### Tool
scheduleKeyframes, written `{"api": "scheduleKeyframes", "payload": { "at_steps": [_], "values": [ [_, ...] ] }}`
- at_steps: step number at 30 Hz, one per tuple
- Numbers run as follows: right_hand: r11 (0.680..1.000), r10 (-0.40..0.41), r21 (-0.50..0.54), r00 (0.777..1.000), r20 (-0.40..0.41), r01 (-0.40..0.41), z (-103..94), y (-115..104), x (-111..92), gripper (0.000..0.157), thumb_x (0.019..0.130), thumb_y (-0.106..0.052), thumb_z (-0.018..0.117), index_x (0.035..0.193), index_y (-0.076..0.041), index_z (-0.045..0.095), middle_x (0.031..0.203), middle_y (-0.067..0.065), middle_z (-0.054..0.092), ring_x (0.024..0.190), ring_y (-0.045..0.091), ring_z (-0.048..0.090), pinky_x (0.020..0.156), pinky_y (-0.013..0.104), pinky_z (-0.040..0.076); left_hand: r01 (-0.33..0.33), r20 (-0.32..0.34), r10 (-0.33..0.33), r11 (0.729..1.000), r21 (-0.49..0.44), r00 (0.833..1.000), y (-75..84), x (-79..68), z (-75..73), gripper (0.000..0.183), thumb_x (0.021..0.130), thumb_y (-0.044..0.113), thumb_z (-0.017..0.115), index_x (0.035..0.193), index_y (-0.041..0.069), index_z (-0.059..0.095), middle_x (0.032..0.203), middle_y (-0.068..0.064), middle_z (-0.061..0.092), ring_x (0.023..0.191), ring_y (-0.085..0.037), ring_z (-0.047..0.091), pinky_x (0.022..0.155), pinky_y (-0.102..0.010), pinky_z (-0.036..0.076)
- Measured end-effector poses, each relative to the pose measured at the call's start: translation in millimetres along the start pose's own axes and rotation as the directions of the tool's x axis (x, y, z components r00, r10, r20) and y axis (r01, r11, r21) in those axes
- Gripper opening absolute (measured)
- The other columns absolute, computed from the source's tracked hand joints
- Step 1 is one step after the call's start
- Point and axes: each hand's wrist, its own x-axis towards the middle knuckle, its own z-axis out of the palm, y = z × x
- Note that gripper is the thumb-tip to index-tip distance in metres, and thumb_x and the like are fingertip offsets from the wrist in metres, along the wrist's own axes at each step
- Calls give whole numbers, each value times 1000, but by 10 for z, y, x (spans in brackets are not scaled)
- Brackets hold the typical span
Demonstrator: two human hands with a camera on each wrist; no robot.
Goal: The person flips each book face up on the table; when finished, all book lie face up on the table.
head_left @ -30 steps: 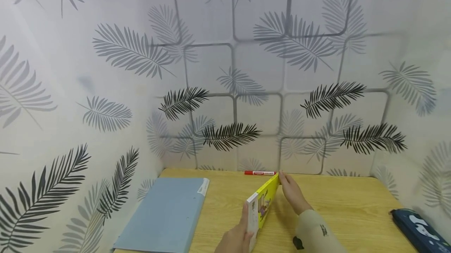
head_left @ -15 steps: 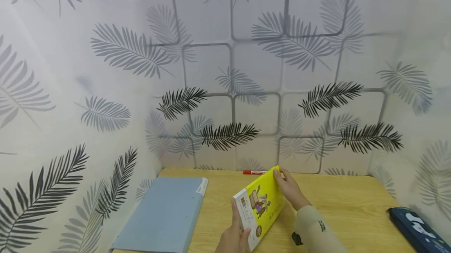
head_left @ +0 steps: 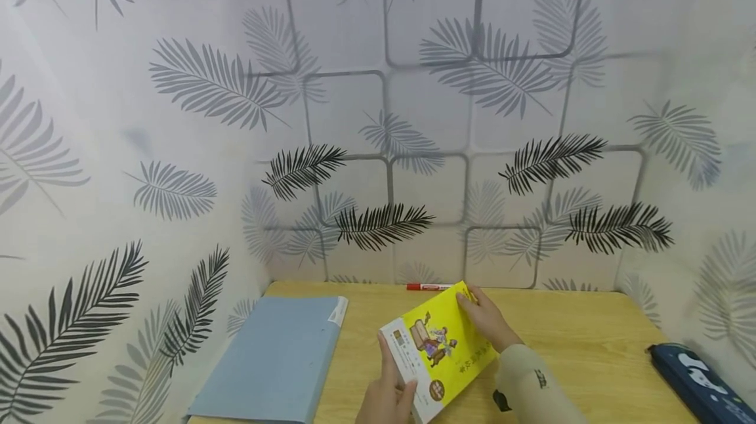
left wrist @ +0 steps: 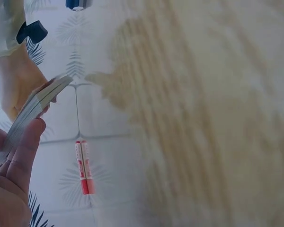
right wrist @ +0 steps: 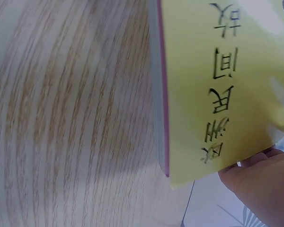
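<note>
A yellow book (head_left: 466,332) with a white band along its left end is held up at a slant over the table, front cover showing. My left hand (head_left: 386,392) grips the white end, thumb over the cover. At the upper right edge my right hand (head_left: 489,320) holds the book, thumb on its front. The page edges (left wrist: 33,106) show in the left wrist view, pinched between the left thumb and fingers (left wrist: 26,153). Large black characters on the cover (right wrist: 199,94) fill the right wrist view, where the right hand (right wrist: 262,177) is at the cover's edge.
A blue folder (head_left: 272,358) lies on the left of the wooden table (head_left: 567,325). Behind the book, a red and white marker (head_left: 422,287) lies by the back wall. A dark blue pencil case (head_left: 699,381) with a white figure sits at the right edge.
The book has turned from nearly edge-on to showing its cover, leaning back and its left end swinging left. Both hands keep hold of it.
</note>
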Motion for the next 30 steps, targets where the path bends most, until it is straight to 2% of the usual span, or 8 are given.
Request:
{"api": "scheduleKeyframes", "payload": {
  "at_steps": [4,7,9,15,24,30],
  "values": [
    [998,2,-62,1000,22,-1,2,-9,-9,75,108,-48,45,163,-3,20,162,28,27,141,49,37,112,67,30,40,-6,-40,998,-53,999,50,26,-41,109,100,21,69,160,11,-22,95,-4,74,68,-11,69,58,-27,57],
    [994,-8,-109,1000,27,11,-3,-33,-16,73,108,-46,45,162,-1,22,162,29,28,138,48,40,111,65,33,66,-9,-67,995,-79,998,115,23,-58,111,98,17,69,160,11,-22,88,-2,73,64,-13,69,55,-27,56],
    [993,-13,-115,1000,22,15,-2,-41,-19,72,109,-43,46,161,0,23,161,29,30,136,47,42,110,64,35,79,-19,-81,995,-65,997,138,19,-60,111,97,18,70,160,9,-20,78,0,68,58,-14,66,51,-27,54],
    [984,-23,-175,1000,-1,23,35,5,-11,70,108,-38,49,157,8,29,157,30,34,142,49,36,114,61,31,109,-13,-111,991,-73,994,80,-15,-54,108,97,23,68,159,1,-18,63,-1,61,47,-16,62,44,-24,49],
    [972,13,-236,1000,-3,-13,73,37,-50,68,108,-36,51,154,11,32,156,31,36,143,50,34,116,60,29,109,65,-98,975,-193,993,-58,-4,-18,109,96,18,66,155,-4,-23,68,-2,67,50,-19,67,43,-24,51],
    [958,-20,-286,1000,-4,18,77,70,-35,66,107,-33,53,152,12,35,154,32,39,142,50,35,115,60,30,127,47,-120,964,-234,992,-127,36,43,109,95,12,67,156,-3,-22,77,1,69,55,-20,69,48,-30,56]
  ]
}}
